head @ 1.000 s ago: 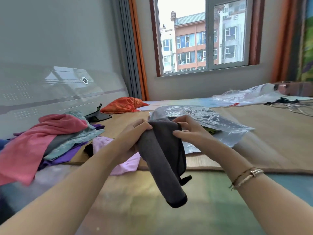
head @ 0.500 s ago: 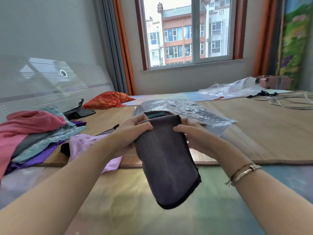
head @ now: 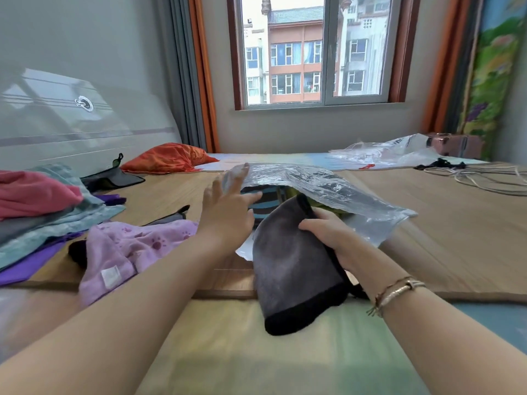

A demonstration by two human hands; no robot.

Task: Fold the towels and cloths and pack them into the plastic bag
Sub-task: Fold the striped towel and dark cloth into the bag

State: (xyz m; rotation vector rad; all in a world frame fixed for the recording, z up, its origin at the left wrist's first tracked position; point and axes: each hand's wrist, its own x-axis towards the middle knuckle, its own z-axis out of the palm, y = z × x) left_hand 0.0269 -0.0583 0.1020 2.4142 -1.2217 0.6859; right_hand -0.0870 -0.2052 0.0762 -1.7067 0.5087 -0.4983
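The right hand grips a folded grey towel by its upper edge, fingers curled round it, so that the towel hangs down with its dark hem lowest, just in front of the mouth of the clear plastic bag. The left hand is spread, its fingers straight and reaching under the bag's top sheet; they seem to lift the film, though the fingertips are blurred behind the plastic. Inside the bag lies a striped blue and dark cloth with something green beside it. To the left, on the wooden mat, a lilac paw-print towel lies crumpled near a pile of pink, teal and purple cloths
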